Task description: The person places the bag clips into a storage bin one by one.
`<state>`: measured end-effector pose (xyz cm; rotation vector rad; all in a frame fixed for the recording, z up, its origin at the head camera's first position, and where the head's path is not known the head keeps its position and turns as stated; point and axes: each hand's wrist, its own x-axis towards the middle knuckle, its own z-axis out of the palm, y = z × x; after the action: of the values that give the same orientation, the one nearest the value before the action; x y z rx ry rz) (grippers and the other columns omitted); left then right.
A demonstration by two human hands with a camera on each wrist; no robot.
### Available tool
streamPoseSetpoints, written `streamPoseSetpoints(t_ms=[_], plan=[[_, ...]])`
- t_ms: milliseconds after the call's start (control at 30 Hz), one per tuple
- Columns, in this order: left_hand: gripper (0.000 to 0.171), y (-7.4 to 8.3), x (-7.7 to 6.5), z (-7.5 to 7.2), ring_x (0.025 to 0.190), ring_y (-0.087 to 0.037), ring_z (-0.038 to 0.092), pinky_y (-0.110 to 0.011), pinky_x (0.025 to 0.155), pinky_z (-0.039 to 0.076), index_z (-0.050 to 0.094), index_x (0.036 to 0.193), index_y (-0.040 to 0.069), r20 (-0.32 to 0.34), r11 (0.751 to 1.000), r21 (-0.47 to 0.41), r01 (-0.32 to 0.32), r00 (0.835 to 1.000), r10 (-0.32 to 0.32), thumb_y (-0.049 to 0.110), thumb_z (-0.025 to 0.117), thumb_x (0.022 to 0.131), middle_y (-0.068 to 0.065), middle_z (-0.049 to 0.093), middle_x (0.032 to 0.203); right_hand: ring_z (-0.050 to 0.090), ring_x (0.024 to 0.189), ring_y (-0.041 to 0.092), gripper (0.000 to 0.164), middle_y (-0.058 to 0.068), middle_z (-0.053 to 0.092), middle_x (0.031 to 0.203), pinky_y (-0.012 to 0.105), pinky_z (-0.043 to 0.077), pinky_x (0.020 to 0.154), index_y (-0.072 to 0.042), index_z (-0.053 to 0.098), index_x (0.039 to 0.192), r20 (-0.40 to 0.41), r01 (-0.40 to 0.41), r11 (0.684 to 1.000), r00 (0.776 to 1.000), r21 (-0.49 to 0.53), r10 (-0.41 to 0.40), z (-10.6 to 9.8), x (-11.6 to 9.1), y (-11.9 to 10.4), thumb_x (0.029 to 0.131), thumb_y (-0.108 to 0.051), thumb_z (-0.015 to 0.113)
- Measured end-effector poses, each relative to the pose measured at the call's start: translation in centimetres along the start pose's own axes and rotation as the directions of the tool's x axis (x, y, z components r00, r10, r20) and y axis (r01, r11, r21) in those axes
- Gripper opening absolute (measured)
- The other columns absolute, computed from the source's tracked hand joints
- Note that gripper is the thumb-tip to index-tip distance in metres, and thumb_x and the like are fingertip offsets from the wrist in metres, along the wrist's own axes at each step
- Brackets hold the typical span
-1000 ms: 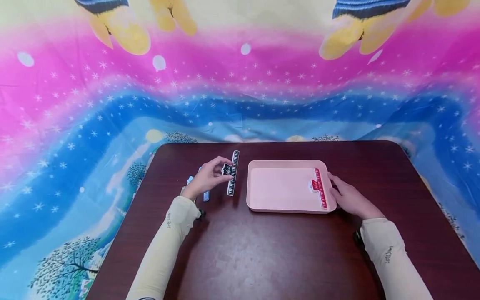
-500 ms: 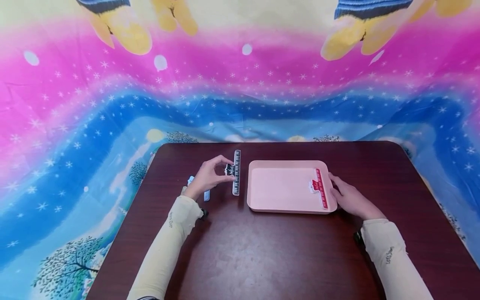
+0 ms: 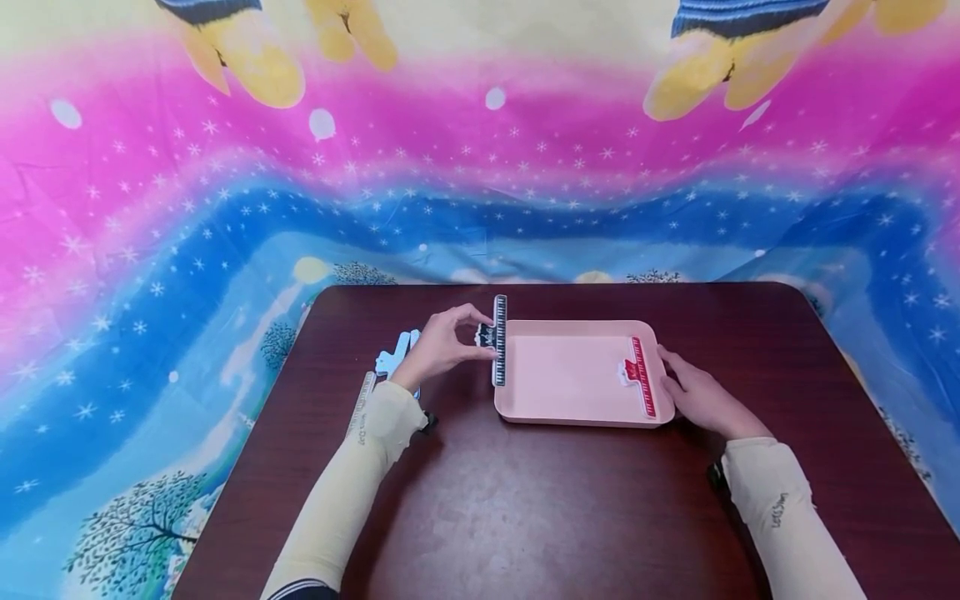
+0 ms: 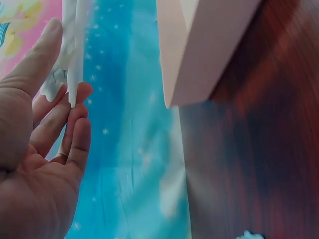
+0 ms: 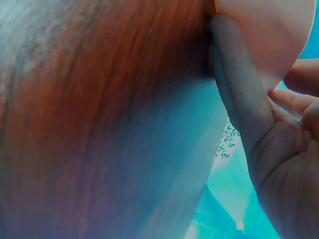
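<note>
In the head view my left hand (image 3: 446, 346) pinches a black-and-white piano-keyboard clip (image 3: 500, 342) between thumb and fingers. The clip stands lengthwise away from me and overlaps the left rim of a pink tray (image 3: 570, 419). Seen edge-on in the left wrist view, the clip (image 4: 75, 55) shows its pale side, with the thumb on one face. My right hand (image 3: 705, 396) rests against the tray's right outer wall, its thumb (image 5: 239, 64) extended along the wall in the right wrist view. Inside the tray, near that side, lies a red keyboard clip (image 3: 641, 377).
Light blue clips (image 3: 393, 358) lie on the dark wooden table (image 3: 525, 500) left of the tray, partly behind my left hand. A beige clip (image 3: 363, 396) is beside them, partly covered by the sleeve. A printed cloth (image 3: 480, 217) hangs behind the table's far edge.
My left hand has carried the black keyboard clip rightward, from beside the tray to over its left rim, uncovering more of the blue clips. My right hand and the tray stay put.
</note>
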<state>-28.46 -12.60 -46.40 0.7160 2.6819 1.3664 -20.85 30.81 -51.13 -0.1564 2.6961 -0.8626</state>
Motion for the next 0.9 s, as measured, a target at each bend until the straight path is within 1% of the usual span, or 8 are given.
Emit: streamPoseSetpoints(t_ms=[167,267,400,467,600,667,767,900], plan=[[0.046,1.1,1.3,1.4,0.104,-0.018,0.07,-0.052,0.1,0.055,0.073,0.115,0.02,0.026,0.998,-0.005,-0.07,0.997,0.07,0.029,0.095,0.075,0.004,0.075,0.107,0.02,0.151,0.057,0.071,0.035,0.017,0.165,0.073,0.023,0.118,-0.005,0.005,0.166,0.0,-0.004,1.0,1.0,-0.005,0.004,0.0,0.0,-0.1,0.111,-0.026,0.045],[0.046,1.9,2.1,2.3,0.097,-0.016,0.066,-0.048,0.095,0.056,0.073,0.115,0.019,0.034,0.995,0.008,-0.096,0.995,0.096,0.03,0.095,0.075,0.004,0.073,0.103,0.021,0.15,0.057,0.071,0.035,0.017,0.165,0.073,0.023,0.117,-0.004,0.006,0.166,-0.001,0.001,1.0,1.0,-0.006,-0.001,0.0,0.0,-0.1,0.111,-0.026,0.045],[0.046,2.7,3.0,3.5,0.095,-0.019,0.062,-0.043,0.091,0.055,0.073,0.113,0.02,0.037,0.994,0.019,-0.105,0.994,0.104,0.032,0.095,0.074,0.003,0.07,0.101,0.021,0.151,0.057,0.071,0.035,0.017,0.165,0.073,0.023,0.117,-0.004,0.006,0.166,0.001,0.001,1.0,1.0,-0.005,-0.001,0.0,0.1,-0.2,0.111,-0.026,0.045],[0.046,3.1,3.4,4.2,0.096,-0.021,0.063,-0.042,0.091,0.056,0.073,0.112,0.019,0.044,0.994,0.011,-0.105,0.994,0.105,0.031,0.096,0.074,0.002,0.07,0.101,0.021,0.151,0.056,0.071,0.035,0.017,0.165,0.073,0.024,0.117,-0.004,0.006,0.166,0.0,0.004,1.0,1.0,-0.004,-0.004,0.1,0.1,-0.2,0.111,-0.026,0.045],[0.047,3.9,4.3,5.4,0.101,-0.022,0.067,-0.043,0.096,0.057,0.073,0.112,0.017,0.065,0.994,0.005,-0.109,0.992,0.108,0.031,0.096,0.074,0.001,0.072,0.105,0.02,0.151,0.057,0.071,0.036,0.017,0.165,0.073,0.023,0.118,-0.003,0.006,0.165,0.002,0.014,1.0,1.0,-0.001,-0.014,0.1,0.2,-0.1,0.111,-0.026,0.045],[0.047,4.3,4.7,6.0,0.101,-0.022,0.068,-0.042,0.097,0.057,0.073,0.112,0.017,0.077,0.993,0.022,-0.113,0.991,0.111,0.032,0.095,0.074,0.0,0.072,0.105,0.02,0.151,0.057,0.071,0.037,0.017,0.165,0.073,0.024,0.118,-0.002,0.006,0.165,0.001,0.018,1.0,1.0,-0.003,-0.018,0.1,0.3,-0.1,0.111,-0.026,0.045],[0.047,4.8,5.3,6.8,0.102,-0.02,0.069,-0.037,0.097,0.057,0.073,0.112,0.018,0.092,0.992,0.055,-0.113,0.99,0.108,0.035,0.094,0.075,0.002,0.073,0.105,0.021,0.15,0.057,0.071,0.037,0.018,0.164,0.072,0.024,0.117,-0.002,0.007,0.165,0.0,0.022,1.0,1.0,-0.01,-0.022,0.0,0.3,-0.1,0.111,-0.025,0.045],[0.047,5.4,6.1,7.7,0.1,-0.015,0.067,-0.026,0.093,0.055,0.073,0.112,0.019,0.108,0.99,0.092,-0.107,0.989,0.097,0.039,0.094,0.075,0.005,0.071,0.103,0.021,0.15,0.057,0.07,0.037,0.018,0.164,0.072,0.024,0.117,-0.003,0.007,0.165,0.001,0.017,1.0,1.0,-0.012,-0.017,0.1,0.3,-0.1,0.111,-0.025,0.045]])
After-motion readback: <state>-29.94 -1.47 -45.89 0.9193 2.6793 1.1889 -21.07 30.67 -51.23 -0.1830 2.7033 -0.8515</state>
